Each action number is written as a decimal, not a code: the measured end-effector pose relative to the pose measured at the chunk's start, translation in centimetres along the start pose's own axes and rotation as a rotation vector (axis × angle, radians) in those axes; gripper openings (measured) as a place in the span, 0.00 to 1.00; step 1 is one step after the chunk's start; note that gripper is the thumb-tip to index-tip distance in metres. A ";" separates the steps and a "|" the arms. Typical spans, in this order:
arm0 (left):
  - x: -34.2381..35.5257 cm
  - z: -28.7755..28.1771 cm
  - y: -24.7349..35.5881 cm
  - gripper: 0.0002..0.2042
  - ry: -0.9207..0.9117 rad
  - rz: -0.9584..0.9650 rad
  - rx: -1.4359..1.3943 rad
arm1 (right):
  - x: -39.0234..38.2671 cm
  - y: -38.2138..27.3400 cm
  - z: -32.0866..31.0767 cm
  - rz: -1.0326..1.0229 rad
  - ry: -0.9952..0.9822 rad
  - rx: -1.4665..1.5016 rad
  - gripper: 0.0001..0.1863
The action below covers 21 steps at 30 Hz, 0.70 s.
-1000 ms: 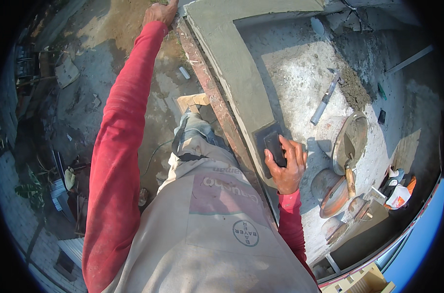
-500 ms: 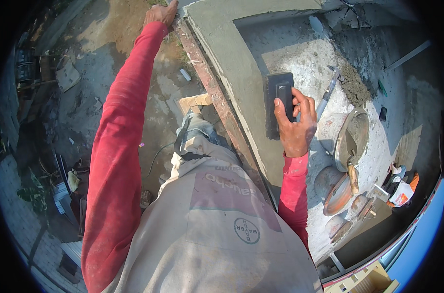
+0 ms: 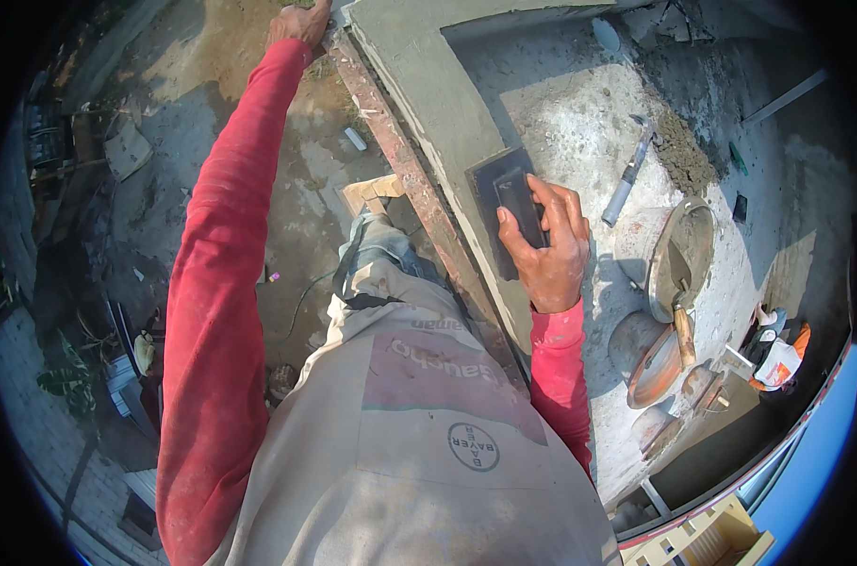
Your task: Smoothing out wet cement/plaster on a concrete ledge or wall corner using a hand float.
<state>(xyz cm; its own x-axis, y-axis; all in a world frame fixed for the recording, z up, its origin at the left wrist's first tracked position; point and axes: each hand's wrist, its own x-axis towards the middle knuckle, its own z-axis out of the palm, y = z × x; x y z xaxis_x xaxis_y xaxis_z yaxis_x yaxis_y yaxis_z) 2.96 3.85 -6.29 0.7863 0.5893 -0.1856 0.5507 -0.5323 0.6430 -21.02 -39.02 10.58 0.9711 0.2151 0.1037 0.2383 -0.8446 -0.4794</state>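
Note:
My right hand [image 3: 556, 255] is closed round the handle of a black plastering float [image 3: 486, 185], which lies tilted on the smoothed grey mortar top of a low wall [image 3: 419, 66]. The float's left side reaches the wall's outer edge. At the top of the view, my left hand [image 3: 299, 23] is closed at the far end of the wall, beside a reddish, mortar-stained plank [image 3: 386, 132] that runs along the edge. What its fingers grip is hidden.
Right of the wall, a hammer [image 3: 626, 184] lies near a mortar heap [image 3: 685, 156]. A trowel [image 3: 681, 325] rests across mortar-crusted pans [image 3: 657, 368]. A wooden support [image 3: 372, 191] juts out below the plank. A person in orange [image 3: 777, 363] is far right, lower down.
My right hand has drawn the float left toward the wall's outer edge and turned it counter-clockwise. My left hand stays at the far end, shifted only slightly.

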 end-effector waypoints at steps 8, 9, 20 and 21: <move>-0.2 0.4 0.2 0.41 -0.002 -0.001 -0.028 | -3.5 2.5 -7.5 -0.261 -0.200 -0.296 0.30; -0.3 0.4 0.2 0.41 -0.006 0.003 -0.033 | -2.4 2.7 -7.2 -0.188 -0.192 -0.260 0.29; 0.2 -0.1 0.5 0.41 0.004 0.029 0.013 | -6.2 3.9 -9.0 -0.184 -0.405 -0.171 0.31; 0.5 -0.2 0.2 0.41 0.012 0.037 0.029 | -7.9 4.8 -10.9 -0.111 -0.428 -0.153 0.31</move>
<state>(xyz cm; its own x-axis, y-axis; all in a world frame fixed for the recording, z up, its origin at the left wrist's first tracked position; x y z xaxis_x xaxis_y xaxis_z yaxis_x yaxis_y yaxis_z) 3.47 4.13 -6.12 0.8032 0.5757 -0.1532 0.5292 -0.5713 0.6273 -27.37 -50.16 16.99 0.8535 0.4639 -0.2374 0.3709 -0.8608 -0.3486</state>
